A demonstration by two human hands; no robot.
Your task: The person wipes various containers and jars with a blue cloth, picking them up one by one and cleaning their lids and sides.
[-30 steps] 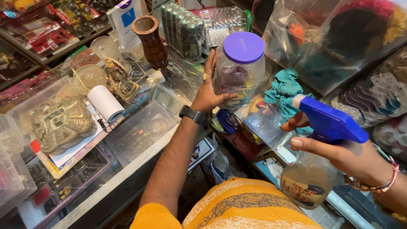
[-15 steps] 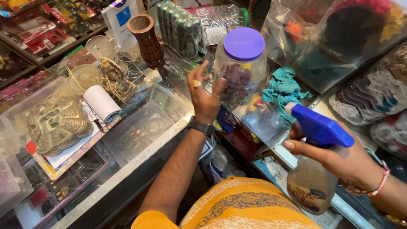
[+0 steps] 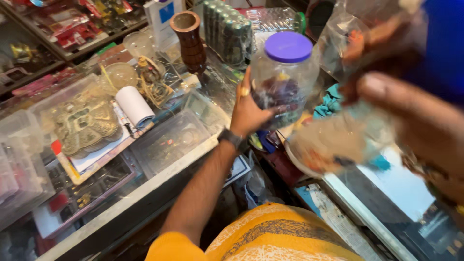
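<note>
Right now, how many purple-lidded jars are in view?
1: the clear jar with the purple lid, at the counter's corner, with the left hand against its side. Others may be hidden in the clutter.

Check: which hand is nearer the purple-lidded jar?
Left. The left hand grips the side of the purple-lidded jar; the right hand is apart to its right, holding a spray bottle.

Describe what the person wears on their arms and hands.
The left hand has a gold-coloured ring on one finger and a dark watch at the wrist. That arm is bare up to a short orange sleeve. The right hand is close to the camera and blurred; a bangle with gold-coloured beads circles its wrist.
</note>
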